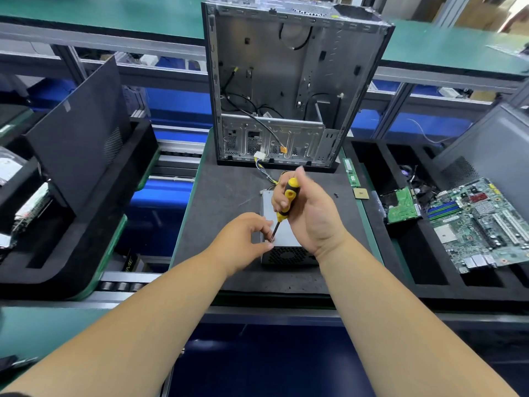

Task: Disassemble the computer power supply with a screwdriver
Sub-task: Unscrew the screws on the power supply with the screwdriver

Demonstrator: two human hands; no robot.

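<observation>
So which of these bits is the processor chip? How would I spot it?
Start at the open computer case standing at the back of the dark mat. Move to the mat's right edge, below the long green memory stick. The processor chip lies there: a small flat square, gold-coloured, unlike the green boards nearby.

Dark mat [229,184] carries power supply [286,255], case [286,81]

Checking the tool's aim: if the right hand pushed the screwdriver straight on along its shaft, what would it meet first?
The right hand angles the screwdriver down toward the power supply; its tip would likely meet the top near edge, beside the left hand fingertips. Whether it already touches is unclear.
</observation>
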